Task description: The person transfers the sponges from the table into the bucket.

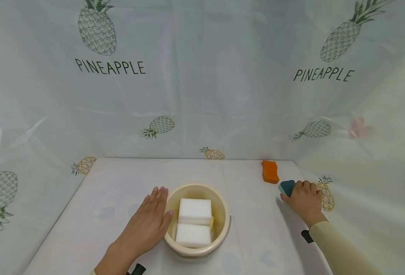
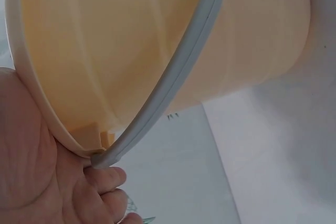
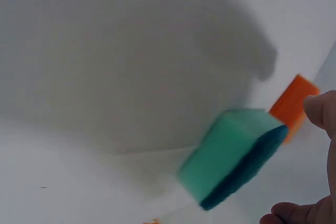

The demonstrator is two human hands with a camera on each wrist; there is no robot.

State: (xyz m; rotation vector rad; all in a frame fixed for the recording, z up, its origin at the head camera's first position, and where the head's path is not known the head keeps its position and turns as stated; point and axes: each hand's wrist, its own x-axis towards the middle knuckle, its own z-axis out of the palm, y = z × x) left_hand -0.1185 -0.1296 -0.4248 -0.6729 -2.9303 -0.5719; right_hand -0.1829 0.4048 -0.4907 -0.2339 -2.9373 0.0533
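A cream bucket (image 1: 223, 198) stands at the front middle of the table, with white sponge blocks (image 1: 195, 211) and a bit of something yellow inside. Flat against its left rim lies my left hand (image 1: 149, 221), fingers straight. The left wrist view shows the palm touching the rim by the grey handle (image 2: 173, 77). On the right, my right hand (image 1: 305, 200) is at a green sponge (image 1: 286, 187) with a dark teal scouring side. In the right wrist view, the thumb and fingers are spread, with a gap between them and this sponge (image 3: 226, 156).
An orange wavy-edged sponge (image 1: 270, 172) lies near the table's back right corner, just beyond the green one. A pale sheet printed with pineapples (image 1: 97, 32) hangs behind and at both sides of the white table (image 1: 120, 183).
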